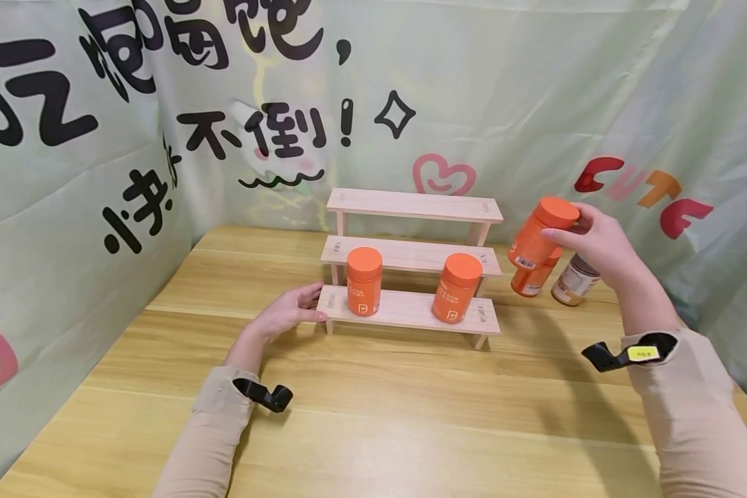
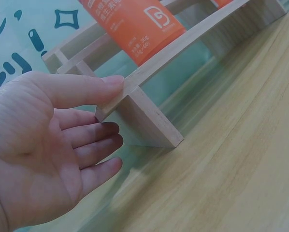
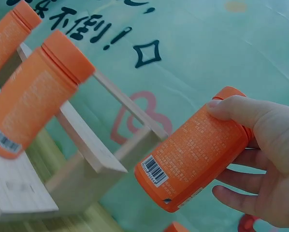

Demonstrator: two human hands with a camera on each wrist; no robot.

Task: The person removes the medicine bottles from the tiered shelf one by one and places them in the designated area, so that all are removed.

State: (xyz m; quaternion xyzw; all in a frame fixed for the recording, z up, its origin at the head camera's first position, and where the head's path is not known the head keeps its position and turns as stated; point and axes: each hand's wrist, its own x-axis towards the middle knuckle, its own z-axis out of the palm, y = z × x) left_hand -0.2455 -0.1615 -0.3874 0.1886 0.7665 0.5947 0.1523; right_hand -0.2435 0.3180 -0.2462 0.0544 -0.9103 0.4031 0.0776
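My right hand grips an orange bottle, tilted and raised in the air right of a three-tier wooden shelf. In the right wrist view, the thumb lies near its cap and its barcode faces the camera. My left hand holds the left end of the lowest tier; in the left wrist view the thumb rests on its edge, the index finger goes behind it, and the other fingers extend below. On that tier stand two upright orange bottles, one at left and one at right.
Behind the raised bottle, another orange bottle stands on the wooden table, partly hidden. Beside it is a bottle with a pale label. A printed cloth hangs behind the shelf and along the left side.
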